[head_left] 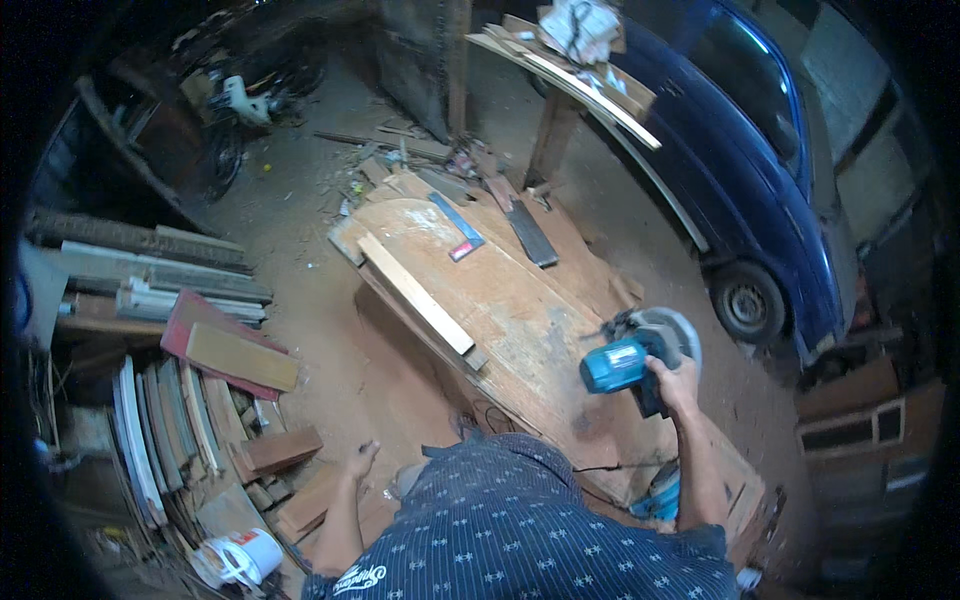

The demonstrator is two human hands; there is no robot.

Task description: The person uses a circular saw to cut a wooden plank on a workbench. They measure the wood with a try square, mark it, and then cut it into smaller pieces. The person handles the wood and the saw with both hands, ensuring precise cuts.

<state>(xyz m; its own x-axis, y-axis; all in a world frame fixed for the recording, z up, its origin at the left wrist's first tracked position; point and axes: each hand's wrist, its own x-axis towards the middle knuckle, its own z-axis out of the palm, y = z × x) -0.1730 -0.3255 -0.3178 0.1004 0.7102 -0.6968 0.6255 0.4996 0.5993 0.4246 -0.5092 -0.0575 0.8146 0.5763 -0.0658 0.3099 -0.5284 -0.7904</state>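
Note:
A teal circular saw (614, 367) with a rounded pale guard is gripped by my right hand (676, 384). It is held at the right side of the wooden workbench (510, 330); whether it touches the top I cannot tell. My left hand (362, 458) hangs low beside my body, away from the bench, its fingers loosely apart and holding nothing that shows. Along the bench's left edge lies a pale wooden strip (415, 293). A try square (458, 228) with a dark blade and a red-and-white mark rests farther back, left of a dark handsaw-like piece (530, 233).
Stacked boards (165, 285) and upright planks (185, 420) fill the left side, with a white bucket (250, 557) near them. A blue car (730, 170) stands at the right. Offcuts (390, 165) lie beyond the bench. Another teal tool (660, 495) is by my right forearm.

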